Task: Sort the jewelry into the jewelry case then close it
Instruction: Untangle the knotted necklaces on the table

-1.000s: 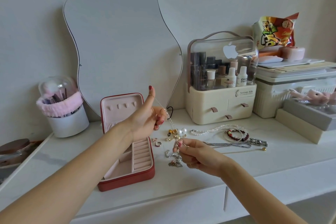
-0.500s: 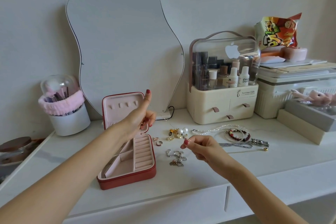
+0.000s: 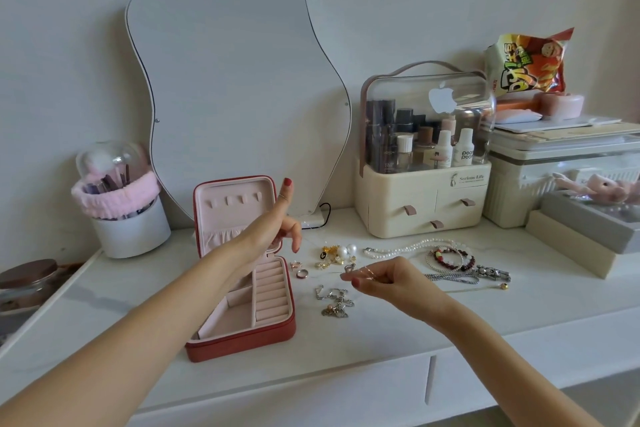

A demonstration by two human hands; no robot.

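Both hands (seemingly) hold chain (image 3: 362,273).

View: one head-worn wide-angle camera.
Facing: forward and down over the white table (image 3: 381,340), toward the wall at 12 o'clock.
Nearness: close, forearms entering from 6 o'clock.
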